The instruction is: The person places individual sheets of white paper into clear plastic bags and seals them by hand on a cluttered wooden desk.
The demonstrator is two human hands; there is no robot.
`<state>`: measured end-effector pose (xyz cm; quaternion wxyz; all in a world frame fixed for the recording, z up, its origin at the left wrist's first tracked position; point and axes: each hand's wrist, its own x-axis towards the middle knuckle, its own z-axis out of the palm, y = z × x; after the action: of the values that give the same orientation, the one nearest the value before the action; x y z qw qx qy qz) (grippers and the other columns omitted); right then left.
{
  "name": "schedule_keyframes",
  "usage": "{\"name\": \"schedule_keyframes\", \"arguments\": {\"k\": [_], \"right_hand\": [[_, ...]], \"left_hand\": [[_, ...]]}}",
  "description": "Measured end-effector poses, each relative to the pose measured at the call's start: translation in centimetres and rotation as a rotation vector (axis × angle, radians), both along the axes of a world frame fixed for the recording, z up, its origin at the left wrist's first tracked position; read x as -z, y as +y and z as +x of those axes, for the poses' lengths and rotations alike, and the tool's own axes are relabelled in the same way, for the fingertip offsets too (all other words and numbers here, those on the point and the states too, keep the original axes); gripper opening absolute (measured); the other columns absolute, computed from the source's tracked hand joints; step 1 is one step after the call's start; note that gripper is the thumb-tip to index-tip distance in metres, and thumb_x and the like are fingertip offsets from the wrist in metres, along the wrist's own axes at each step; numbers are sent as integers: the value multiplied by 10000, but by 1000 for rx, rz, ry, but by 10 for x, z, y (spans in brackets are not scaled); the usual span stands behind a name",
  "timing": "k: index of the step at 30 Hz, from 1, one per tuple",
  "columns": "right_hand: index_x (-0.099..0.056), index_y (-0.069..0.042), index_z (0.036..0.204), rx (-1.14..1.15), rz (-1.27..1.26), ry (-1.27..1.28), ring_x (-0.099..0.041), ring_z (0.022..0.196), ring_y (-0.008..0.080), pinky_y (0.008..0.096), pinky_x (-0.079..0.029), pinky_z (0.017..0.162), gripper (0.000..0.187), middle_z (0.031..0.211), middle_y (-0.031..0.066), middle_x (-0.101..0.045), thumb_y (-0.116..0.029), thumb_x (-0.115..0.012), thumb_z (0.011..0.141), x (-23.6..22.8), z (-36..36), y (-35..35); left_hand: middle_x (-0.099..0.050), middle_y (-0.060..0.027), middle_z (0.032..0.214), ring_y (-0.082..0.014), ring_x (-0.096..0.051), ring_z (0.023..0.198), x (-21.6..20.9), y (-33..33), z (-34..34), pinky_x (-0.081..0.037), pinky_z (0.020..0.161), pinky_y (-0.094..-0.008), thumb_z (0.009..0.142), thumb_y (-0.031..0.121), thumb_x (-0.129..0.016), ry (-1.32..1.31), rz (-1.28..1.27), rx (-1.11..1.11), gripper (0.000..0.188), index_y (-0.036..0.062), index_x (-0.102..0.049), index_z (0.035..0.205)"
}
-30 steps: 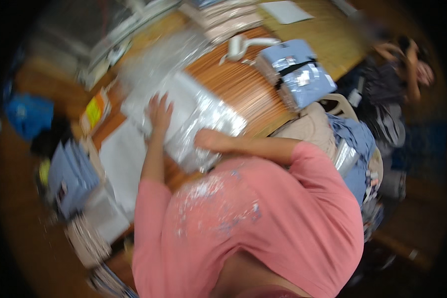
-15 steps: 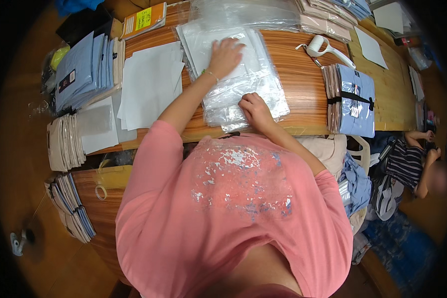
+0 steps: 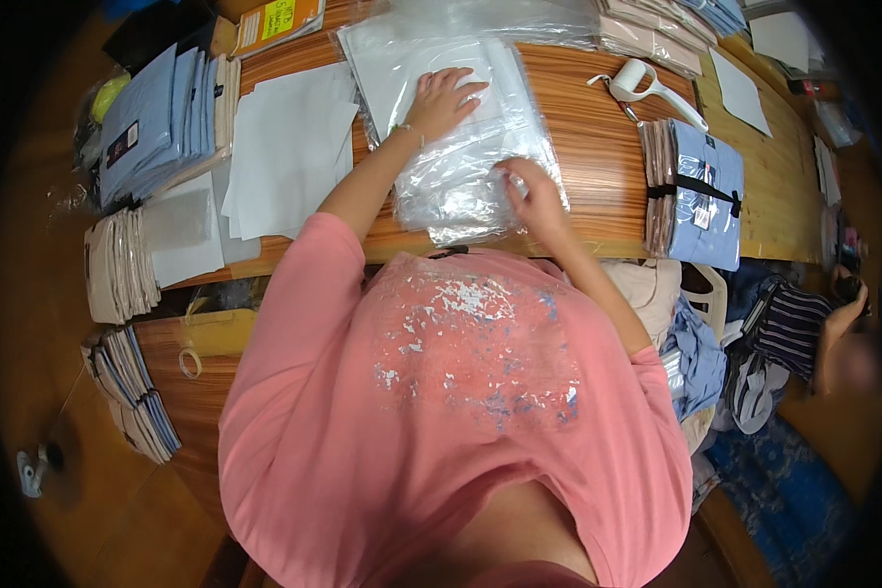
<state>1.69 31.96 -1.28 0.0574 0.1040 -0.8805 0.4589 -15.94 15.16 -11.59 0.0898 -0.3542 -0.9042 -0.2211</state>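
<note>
Clear plastic packaging lies on the tabletop, apparently being smoothed; the left hand rests palm-down there, fingers spread, grasping nothing. The right hand half-curls over its right side, any pinch unclear; the next move seemingly calls for light fingertips.

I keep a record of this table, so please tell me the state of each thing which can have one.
Clear plastic bags: piled flat, wrinkled
Left hand: fingers spread, on the bags
Right hand: fingers bent, at the bags
White paper sheets: loosely stacked, edges uneven
White handled roller: lying down
Blue-topped fabric bundle at right: strapped with black band
Blue fabric packs at left: folded, stacked
Orange booklet: closed
</note>
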Motion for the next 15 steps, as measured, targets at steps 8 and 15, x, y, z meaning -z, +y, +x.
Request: {"name": "schedule_keyframes", "arguments": {"k": [8, 15], "right_hand": [[-615, -97, 1094, -286, 380, -6, -545, 1033, 275, 413, -381, 886, 379, 1045, 109, -621, 34, -532, 748, 23, -60, 27], [-656, -74, 866, -402, 364, 4, -602, 839, 278, 391, -450, 743, 95, 862, 82, -653, -60, -622, 779, 22, -52, 48]], "left_hand": [[-597, -62, 1172, -242, -510, 1116, -84, -35, 43, -390, 941, -343, 885, 254, -571, -542, 178, 31, 281, 157, -628, 1142], [-643, -75, 958, -261, -583, 942, -70, -73, 129, -448, 826, -368, 812, 240, -647, -277, -17, 137, 260, 84, -641, 1020]]}}
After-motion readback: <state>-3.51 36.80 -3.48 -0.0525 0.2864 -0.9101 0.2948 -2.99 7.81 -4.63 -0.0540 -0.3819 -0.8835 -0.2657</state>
